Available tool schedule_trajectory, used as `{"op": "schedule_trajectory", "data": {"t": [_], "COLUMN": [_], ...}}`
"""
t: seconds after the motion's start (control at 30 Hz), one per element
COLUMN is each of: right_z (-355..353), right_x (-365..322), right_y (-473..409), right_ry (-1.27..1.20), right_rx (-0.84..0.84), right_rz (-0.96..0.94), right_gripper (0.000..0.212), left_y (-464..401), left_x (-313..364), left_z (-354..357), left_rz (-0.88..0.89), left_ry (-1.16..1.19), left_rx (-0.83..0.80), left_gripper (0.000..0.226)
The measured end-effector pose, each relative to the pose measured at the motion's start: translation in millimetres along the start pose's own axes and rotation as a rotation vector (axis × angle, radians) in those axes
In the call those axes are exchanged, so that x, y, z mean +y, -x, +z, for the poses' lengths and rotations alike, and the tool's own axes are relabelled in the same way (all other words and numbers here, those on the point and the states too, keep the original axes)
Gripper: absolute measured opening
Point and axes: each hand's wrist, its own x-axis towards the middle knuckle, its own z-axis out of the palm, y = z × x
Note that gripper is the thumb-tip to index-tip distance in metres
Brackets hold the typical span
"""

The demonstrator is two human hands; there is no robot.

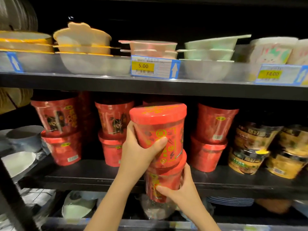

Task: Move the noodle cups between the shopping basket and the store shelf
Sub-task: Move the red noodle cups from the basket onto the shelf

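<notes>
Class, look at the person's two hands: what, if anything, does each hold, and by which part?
The left hand grips the upper red noodle cup round its side wall; the right hand grips the lower red noodle cup by its side.

Both forearms reaching up and forward, left hand [141, 150] raised higher with thumb wrapped across, right hand [180, 189] lower, fingers curled in a grip

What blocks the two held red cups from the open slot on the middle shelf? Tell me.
Nothing visible does. The left hand grips the upper red noodle cup, the right hand the lower red noodle cup. The bare shelf board between the red stack on the left and the red stack on the right lies open behind them.
</notes>
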Motion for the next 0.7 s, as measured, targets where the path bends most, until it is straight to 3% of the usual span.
{"op": "schedule_trajectory", "data": {"t": [0.2, 0.43, 0.7], "right_z": [8.4, 13.1, 14.3], "right_x": [4.1, 3.8, 4.1], "right_y": [-10.1, -29.8, -53.1], "right_ry": [0.025, 0.063, 0.098], "right_rx": [-0.033, -0.044, -0.023], "right_rz": [0.001, 0.019, 0.047], "right_gripper": [0.118, 0.115, 0.104], "left_y": [-1.8, -18.6, -43.8], "left_x": [-11.9, -17.0, -27.8], "left_z": [7.5, 10.8, 18.2], "left_rz": [-0.012, -0.059, -0.129], "left_ry": [-0.173, -0.19, -0.303], "left_rx": [-0.032, -0.039, 0.003], "left_gripper": [0.106, 0.085, 0.112]}}
